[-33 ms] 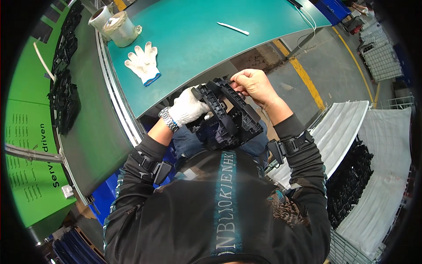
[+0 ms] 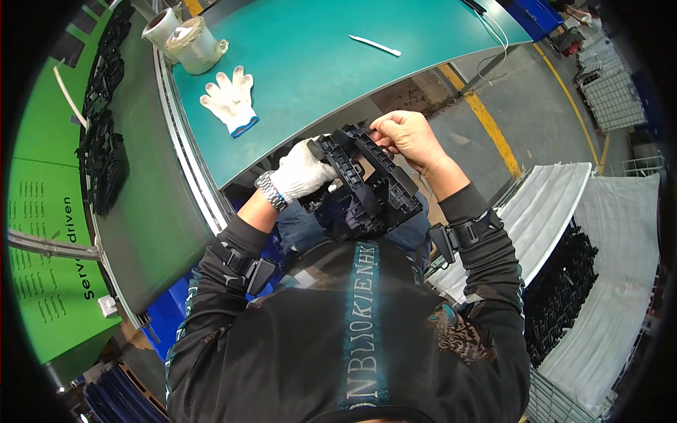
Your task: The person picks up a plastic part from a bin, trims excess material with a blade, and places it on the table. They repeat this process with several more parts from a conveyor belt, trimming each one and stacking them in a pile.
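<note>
As the bare fingers of a worker's right hand (image 2: 409,141) bent close together at the upper right edge of a black plastic frame (image 2: 365,189), thumb near forefinger, it could not be told whether they pinched the frame or something small. The left hand (image 2: 302,173), in a white knitted glove, grasped the frame's left side, its fingertips partly hidden behind the plastic. Tilted and open in the middle, the frame was held above the worker's lap, just short of the near edge of a green-topped table (image 2: 303,67). A metal watch (image 2: 271,192) circled the left wrist, and black straps with small boxes wrapped both dark sleeves. On the table, a second white glove (image 2: 229,102) with a blue cuff lay flat, palm and fingers spread, near two rolls of clear wrap (image 2: 195,49) at the far left corner; a thin white stick (image 2: 375,46) lay well apart from them. To the left, more black parts (image 2: 106,158) lined a dark conveyor belt (image 2: 159,197) beside a bright green machine (image 2: 42,261). To the right, white padded sheets (image 2: 546,194) flanked a heap of black pieces (image 2: 564,292) in a wire cage (image 2: 564,398).
</note>
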Available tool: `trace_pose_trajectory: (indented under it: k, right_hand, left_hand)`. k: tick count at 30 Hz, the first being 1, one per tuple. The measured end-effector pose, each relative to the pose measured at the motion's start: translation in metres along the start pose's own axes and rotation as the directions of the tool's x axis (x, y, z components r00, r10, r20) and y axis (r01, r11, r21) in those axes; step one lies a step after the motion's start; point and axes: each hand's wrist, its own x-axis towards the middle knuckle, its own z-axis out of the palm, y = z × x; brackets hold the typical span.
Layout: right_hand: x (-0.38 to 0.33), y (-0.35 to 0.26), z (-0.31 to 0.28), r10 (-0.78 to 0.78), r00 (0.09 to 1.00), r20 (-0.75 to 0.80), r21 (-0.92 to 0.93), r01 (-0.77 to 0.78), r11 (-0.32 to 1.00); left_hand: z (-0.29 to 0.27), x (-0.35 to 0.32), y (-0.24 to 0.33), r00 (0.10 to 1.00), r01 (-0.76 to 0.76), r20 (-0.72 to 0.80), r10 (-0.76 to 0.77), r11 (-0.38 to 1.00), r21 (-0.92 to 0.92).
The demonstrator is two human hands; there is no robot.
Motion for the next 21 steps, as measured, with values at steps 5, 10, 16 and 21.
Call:
trace_pose_trajectory:
  k: [5,10,16,21]
  right_hand:
    - [0.011,0.001,0.006,0.007,1.0,0.003,0.033,-0.007,0.999]
    - [0.021,0.002,0.013,0.015,1.0,-0.006,0.024,-0.015,1.0]
    - [0.033,0.005,0.017,0.04,0.999,-0.018,0.017,-0.04,0.999]
    - [0.05,0.009,0.018,0.044,0.999,-0.013,0.012,-0.044,0.999]
  left_hand:
    - [-0.007,0.004,-0.014,0.998,-0.049,-0.049,0.048,0.998,-0.029]
    - [-0.014,0.004,-0.013,1.0,-0.013,-0.028,0.01,0.995,-0.096]
    - [-0.024,-0.001,0.005,0.994,0.107,-0.032,-0.109,0.993,-0.048]
    - [-0.032,0.007,0.007,0.99,0.122,-0.064,-0.126,0.99,-0.068]
